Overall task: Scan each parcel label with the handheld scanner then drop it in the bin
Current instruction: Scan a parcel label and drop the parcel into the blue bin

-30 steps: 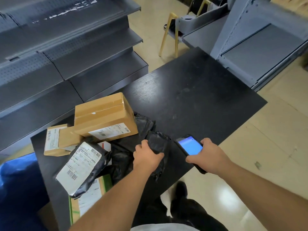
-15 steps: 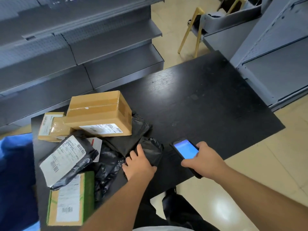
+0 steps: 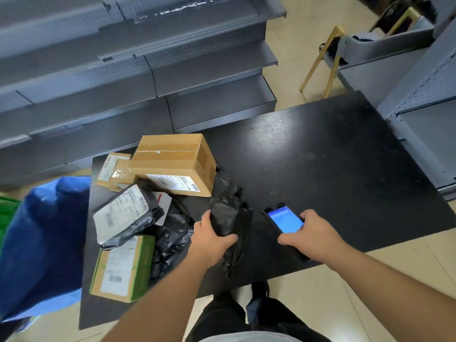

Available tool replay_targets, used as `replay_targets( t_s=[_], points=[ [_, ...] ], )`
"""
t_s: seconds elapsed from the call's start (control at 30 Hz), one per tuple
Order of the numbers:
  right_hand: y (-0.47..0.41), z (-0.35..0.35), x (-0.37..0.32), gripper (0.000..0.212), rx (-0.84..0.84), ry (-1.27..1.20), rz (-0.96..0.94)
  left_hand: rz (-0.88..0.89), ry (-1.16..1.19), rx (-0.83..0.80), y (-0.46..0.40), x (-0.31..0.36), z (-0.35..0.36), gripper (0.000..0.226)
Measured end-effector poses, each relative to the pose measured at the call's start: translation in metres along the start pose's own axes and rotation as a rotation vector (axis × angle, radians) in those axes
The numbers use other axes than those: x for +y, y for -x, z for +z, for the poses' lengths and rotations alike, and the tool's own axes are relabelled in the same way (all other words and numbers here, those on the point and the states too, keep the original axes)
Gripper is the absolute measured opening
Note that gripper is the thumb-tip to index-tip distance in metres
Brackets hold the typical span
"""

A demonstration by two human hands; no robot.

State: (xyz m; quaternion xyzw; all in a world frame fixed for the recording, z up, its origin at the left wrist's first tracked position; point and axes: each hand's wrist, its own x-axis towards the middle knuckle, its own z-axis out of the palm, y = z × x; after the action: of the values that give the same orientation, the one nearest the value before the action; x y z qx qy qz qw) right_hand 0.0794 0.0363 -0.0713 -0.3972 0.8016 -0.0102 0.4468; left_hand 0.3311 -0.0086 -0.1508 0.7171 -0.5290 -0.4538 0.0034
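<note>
My left hand [image 3: 212, 240] grips a small black plastic-wrapped parcel [image 3: 228, 218] near the front of the black table [image 3: 320, 169]; no label shows on it. My right hand [image 3: 313, 236] holds the handheld scanner [image 3: 283, 219], its blue screen lit, just right of that parcel. A pile of parcels lies at the table's left: a large cardboard box [image 3: 172, 161], a small cardboard box [image 3: 113, 170], a black bag with a white label [image 3: 124, 213], a green-edged box [image 3: 123, 267] and crumpled black bags [image 3: 172, 235]. A blue bin bag [image 3: 42, 243] stands left of the table.
Grey metal shelving [image 3: 148, 70] runs behind the table and another grey unit [image 3: 424, 107] stands at the right. A wooden-legged chair [image 3: 328, 53] is at the back. Beige floor and my dark trousers [image 3: 259, 314] lie below the table's front edge.
My left hand has closed round the small black parcel and raised its end. The scanner hand stays beside it. The view has shifted, so the blue bin shows more.
</note>
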Motion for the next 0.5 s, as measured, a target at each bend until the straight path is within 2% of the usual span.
replay_targets(
  t_s=[0.2,0.27,0.5],
  points=[
    [0.003,-0.012,-0.016,0.063,0.009,-0.094,-0.038,-0.041,0.347,0.021,0.023,-0.007,-0.039,0.128],
    [0.004,-0.015,-0.024,0.062,0.007,-0.117,-0.057,-0.068,0.459,0.013,0.029,-0.011,-0.051,0.124],
    [0.018,-0.019,-0.063,0.058,-0.071,-0.180,-0.162,-0.128,0.871,-0.034,0.053,-0.018,-0.083,0.066]
  ],
)
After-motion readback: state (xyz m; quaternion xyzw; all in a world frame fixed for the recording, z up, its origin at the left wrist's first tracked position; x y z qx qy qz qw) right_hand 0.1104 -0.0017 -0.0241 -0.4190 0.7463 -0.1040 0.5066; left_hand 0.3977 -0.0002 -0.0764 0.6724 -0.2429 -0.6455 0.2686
